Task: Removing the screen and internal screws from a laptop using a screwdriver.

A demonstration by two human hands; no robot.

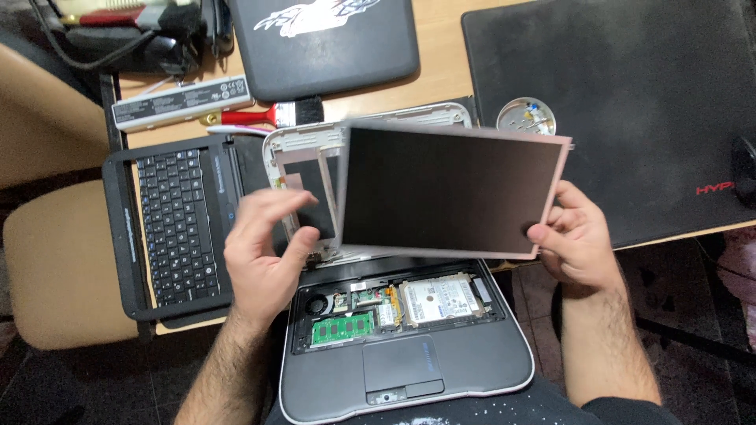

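Observation:
My right hand [577, 244] grips the lower right corner of a dark screen panel [449, 189] with a pale metal rim, lifted above an open laptop. My left hand [264, 248] hovers with fingers spread just left of the panel, blurred, holding nothing. Behind the panel lies the white laptop lid shell [295, 142], partly hidden. Below it the laptop base [409, 362] sits opened, with a green memory stick [342, 327], a small fan [316, 303] and a silver hard drive [439, 299] exposed.
A removed black keyboard [177, 220] in its frame lies at the left. A grey battery pack [181, 101], a red-handled brush [264, 116], a small round dish of screws [526, 116], a black mouse pad [630, 102] and a black case [323, 43] sit farther back on the wooden table.

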